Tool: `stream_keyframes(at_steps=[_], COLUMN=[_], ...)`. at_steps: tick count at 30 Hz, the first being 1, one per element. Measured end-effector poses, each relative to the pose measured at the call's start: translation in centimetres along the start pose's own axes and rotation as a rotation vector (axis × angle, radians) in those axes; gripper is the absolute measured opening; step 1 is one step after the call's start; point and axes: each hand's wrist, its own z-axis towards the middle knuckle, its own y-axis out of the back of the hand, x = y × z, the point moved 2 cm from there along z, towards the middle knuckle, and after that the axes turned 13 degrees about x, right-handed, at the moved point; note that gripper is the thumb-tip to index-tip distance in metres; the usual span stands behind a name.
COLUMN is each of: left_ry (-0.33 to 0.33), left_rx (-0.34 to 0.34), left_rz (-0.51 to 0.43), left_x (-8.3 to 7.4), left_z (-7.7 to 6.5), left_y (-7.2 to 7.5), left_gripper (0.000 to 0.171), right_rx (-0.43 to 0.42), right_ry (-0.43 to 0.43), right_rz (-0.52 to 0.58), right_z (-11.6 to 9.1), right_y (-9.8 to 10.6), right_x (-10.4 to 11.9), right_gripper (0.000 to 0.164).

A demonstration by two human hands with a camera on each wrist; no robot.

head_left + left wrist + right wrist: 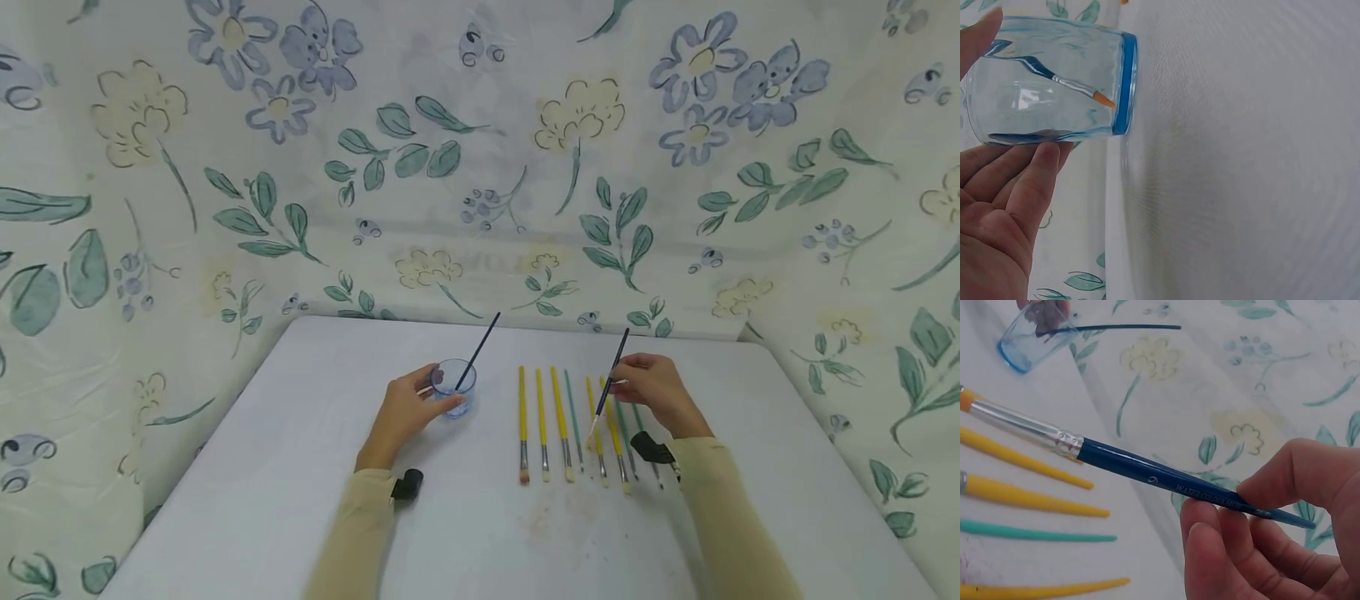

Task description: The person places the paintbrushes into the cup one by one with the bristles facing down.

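Observation:
My left hand (405, 417) grips a clear glass (442, 375) with a blue base, thumb on one side and fingers on the other. Inside it leans a dark blue paintbrush (486, 333), its orange bristles (1104, 99) down near the base and its handle rising past the rim. In my right hand (656, 392), thumb and fingers pinch a second dark blue paintbrush (1129, 465) near the handle's thin end. Its silver ferrule and bristles point down and overlap the row of brushes in the head view. A "6" is printed on that handle.
Several yellow-handled paintbrushes (522, 408) and teal-handled paintbrushes (572, 417) lie side by side on the white table (247, 500), bristles toward me. Small stains (543, 525) mark the cloth in front of them. A flowered sheet (480, 208) hangs behind the table and along its sides.

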Motion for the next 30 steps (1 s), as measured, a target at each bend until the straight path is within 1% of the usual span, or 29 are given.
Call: stream_keyframes(at_steps=[8,15,20,25,27,30], left_ry=[-0.002,-0.006,0.006,-0.007,-0.013,-0.017], left_rx=[0.008,0.000,0.003,0.000,0.004,0.001], left_rz=[-0.004,-0.003,0.001,-0.009,-0.014,-0.018], left_x=[0.1,0.0,0.1,0.2,0.2,0.0], left_z=[0.0,0.1,0.2,0.3,0.4,0.3], left_y=[0.0,0.1,0.0,-0.1,0.0,0.2], left_gripper=[0.091,0.091,0.092,0.091,0.091,0.091], right_rx=[-0.024,-0.050,-0.030,0.008,0.021,0.043], right_ry=[0.037,0.113,0.174,0.253,0.269,0.288], right_rz=[0.084,0.127,0.155,0.232,0.256,0.257], right_z=[0.5,1.2,1.7,2.3,2.5,2.8], right_y=[-1.6,-3.6,-5.0,-6.1,-6.5,-7.3], right_x=[1.5,3.7,5.1,6.0,6.3,7.0], right_gripper=[0.033,0.028,0.022,0.016,0.015,0.016])
